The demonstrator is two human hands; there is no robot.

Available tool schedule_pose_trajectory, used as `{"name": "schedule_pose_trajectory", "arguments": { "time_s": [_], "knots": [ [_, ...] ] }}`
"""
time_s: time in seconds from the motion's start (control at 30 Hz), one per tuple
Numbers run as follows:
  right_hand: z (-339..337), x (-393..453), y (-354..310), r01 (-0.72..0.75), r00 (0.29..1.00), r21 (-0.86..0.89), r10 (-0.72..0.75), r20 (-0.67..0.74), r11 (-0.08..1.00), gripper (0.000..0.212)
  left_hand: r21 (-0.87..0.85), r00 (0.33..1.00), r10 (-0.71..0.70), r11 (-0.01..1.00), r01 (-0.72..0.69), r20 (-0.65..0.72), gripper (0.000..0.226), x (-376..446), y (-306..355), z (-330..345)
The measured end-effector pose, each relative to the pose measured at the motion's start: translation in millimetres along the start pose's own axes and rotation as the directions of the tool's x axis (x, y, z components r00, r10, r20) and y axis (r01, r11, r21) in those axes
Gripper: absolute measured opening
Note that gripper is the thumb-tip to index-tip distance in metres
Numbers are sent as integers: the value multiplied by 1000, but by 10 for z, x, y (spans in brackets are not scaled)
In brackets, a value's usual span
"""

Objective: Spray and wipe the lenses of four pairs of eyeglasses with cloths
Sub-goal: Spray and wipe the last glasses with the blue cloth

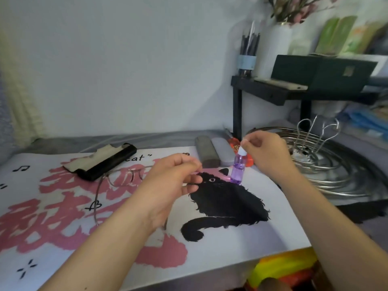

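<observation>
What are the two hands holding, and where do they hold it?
The left hand pinches the thin-framed eyeglasses at the frame. The right hand holds nothing, just above the purple spray bottle.

Two bare forearms reach in from the lower edge of the view, each ending in a bare hand. The left hand (176,181) and the right hand (266,152) wear no gloves, rings or bracelets that show, and neither wrist carries a watch or band. No sleeve shows on either arm: both forearms are uncovered from the wrist back to where they leave the view. The fingernails on the right hand look short and unpainted; those on the left hand are too blurred to tell. The arms are smooth, with no marks visible.
</observation>
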State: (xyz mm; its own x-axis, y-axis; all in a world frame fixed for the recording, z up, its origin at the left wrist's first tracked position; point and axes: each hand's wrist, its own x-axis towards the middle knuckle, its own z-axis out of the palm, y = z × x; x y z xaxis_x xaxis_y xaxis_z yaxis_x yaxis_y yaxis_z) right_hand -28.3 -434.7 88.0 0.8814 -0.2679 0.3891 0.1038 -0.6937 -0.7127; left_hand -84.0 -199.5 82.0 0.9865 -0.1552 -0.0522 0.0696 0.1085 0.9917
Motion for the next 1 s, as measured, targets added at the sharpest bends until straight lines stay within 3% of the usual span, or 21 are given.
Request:
{"name": "schedule_pose_trajectory", "arguments": {
  "time_s": [0.23, 0.37, 0.43, 0.5, 0.57, 0.6, 0.63, 0.7, 0.77, 0.8, 0.9, 1.0],
  "knots": [
    [227, -97, 165, 18, 993, 5, -18, -113, 1000, 5, 22, 1000, 3, 1000, -3, -1, 11, -3, -60, -74],
    [258, -125, 169, -4, 990, 71, 14, -142, 997, 14, 115, 997, 72, 991, -67, -38, 7, -78, 17, -306],
    [284, -170, 166, -17, 990, 139, 36, -139, 990, 27, 172, 979, 157, 976, -133, -130, 9, -123, 106, -586],
    [348, -286, 160, -4, 971, 143, 37, -234, 990, 44, 297, 921, 262, 939, -174, -289, 15, -144, 175, -950],
    [453, -475, 94, 172, 900, 12, -152, -408, 985, 35, 508, 846, 367, 850, -137, -386, 21, -146, 172, -1336],
    [540, -563, 50, 306, 865, -58, -303, -401, 950, 28, 605, 834, 396, 791, -97, -384, 23, -145, 139, -1511],
    [650, -623, 18, 439, 840, -93, -445, -311, 894, 27, 676, 845, 403, 733, -67, -353, 26, -142, 90, -1665],
    [897, -665, -50, 613, 790, -63, -613, 17, 788, 40, 777, 900, 368, 627, -57, -231, 34, -143, -38, -1904],
    [1109, -614, -89, 648, 731, -27, -612, 303, 761, 56, 849, 937, 339, 517, -109, -86, 42, -127, -170, -2061],
    [1185, -562, -103, 664, 704, -47, -603, 375, 746, 63, 860, 942, 335, 488, -145, -31, 44, -108, -213, -2098],
    [1334, -377, -122, 735, 657, -193, -611, 443, 650, 76, 846, 932, 361, 485, -221, 36, 42, 11, -267, -2107],
    [1356, -251, -191, 825, 559, -221, -696, 450, 520, 71, 836, 921, 385, 486, -254, 56, 32, 166, -251, -2076]
  ]
}}
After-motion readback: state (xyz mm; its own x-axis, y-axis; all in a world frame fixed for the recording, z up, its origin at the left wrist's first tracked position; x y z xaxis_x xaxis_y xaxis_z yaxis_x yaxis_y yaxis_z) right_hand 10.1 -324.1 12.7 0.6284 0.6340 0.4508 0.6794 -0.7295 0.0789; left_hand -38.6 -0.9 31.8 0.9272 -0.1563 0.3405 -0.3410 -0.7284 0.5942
